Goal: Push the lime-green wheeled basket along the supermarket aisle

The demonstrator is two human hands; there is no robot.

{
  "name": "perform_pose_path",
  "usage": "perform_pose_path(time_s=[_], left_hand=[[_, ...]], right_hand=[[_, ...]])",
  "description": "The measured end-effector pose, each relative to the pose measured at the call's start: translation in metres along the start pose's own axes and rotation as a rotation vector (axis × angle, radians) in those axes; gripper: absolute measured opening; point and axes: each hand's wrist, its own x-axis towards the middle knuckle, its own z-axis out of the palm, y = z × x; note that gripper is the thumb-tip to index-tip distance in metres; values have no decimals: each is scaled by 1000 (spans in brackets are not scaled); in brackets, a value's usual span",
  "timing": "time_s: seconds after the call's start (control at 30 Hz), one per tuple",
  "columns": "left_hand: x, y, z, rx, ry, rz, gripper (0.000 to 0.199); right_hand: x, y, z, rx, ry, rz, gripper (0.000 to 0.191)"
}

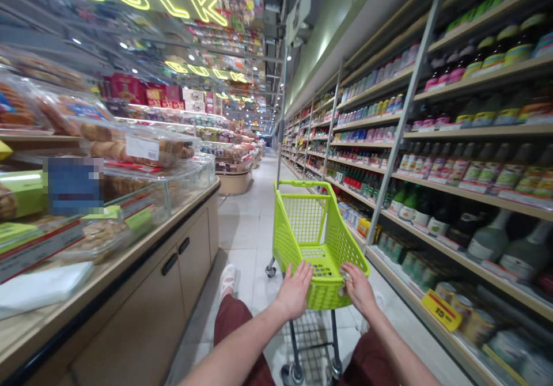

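A bright green plastic shopping cart [345, 248] stands in the aisle with its near end toward me. My left hand [297, 290] lies along the left corner of its near rim, fingers stretched out and close together. At the right corner of that rim is my right hand [358, 287], its fingers curled. A small crumpled whitish piece [344, 277] shows between those fingers, pressed against the rim; its kind is unclear. The basket holds nothing that I can see. Its far end has a lattice panel [305, 218] below the handle bar [302, 184].
On the left, a glass-edged counter [190, 196] carries packaged baked goods [142, 147] and a white bag stack [47, 285]. Shelves of bottles [488, 167] line the right, with a yellow price tag [441, 310] low down. The tiled aisle [263, 201] runs on ahead.
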Motion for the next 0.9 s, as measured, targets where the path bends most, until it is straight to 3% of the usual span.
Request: perform_pose_path(time_s=[0.17, 0.27, 0.6, 0.8, 0.9], left_hand=[[1, 2, 4, 10, 28, -23, 70], [1, 1, 1, 24, 20, 5, 68], [28, -20, -10, 123, 12, 2, 65], [39, -13, -9, 127, 30, 62, 61], [44, -1, -5, 119, 30, 74, 60]], right_hand=[[2, -63, 11, 135, -72, -93, 50], [2, -83, 12, 181, -91, -106, 53], [0, -56, -14, 176, -158, -25, 45], [-8, -29, -32, 139, -131, 29, 43], [-14, -30, -34, 117, -74, 73, 44]])
